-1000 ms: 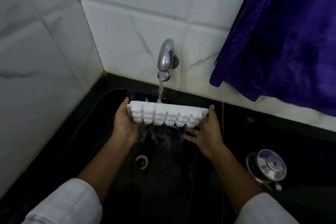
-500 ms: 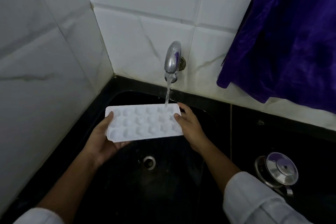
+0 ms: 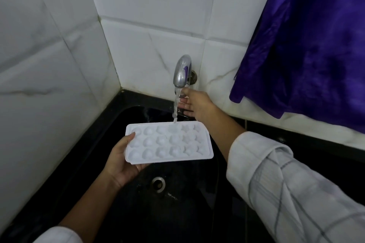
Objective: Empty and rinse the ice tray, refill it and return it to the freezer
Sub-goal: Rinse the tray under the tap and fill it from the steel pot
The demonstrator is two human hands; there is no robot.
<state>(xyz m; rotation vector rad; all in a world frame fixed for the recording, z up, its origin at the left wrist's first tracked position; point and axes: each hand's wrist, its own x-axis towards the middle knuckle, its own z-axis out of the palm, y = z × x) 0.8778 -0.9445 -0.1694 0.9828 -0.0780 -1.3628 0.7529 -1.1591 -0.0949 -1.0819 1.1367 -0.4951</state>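
Left hand (image 3: 120, 162) grips the ice tray (image 3: 169, 142); right hand (image 3: 199, 104), fingers outstretched, beyond it.

Left hand (image 3: 118, 161) fingers hidden under ice tray (image 3: 169, 142); purple cloth (image 3: 308, 45) cropped

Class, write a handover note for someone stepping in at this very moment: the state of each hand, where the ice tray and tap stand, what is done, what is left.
Left hand grips the ice tray by its left end, cavities up, roughly level above the black sink.
Right hand reaches up to the tap; whether it grips anything cannot be told.
Water runs into a back-row cavity.
Done: tray is under the stream, refill begun.
Left: fill every cavity, shut the tap, carry the tray to the freezer, which is not in view.
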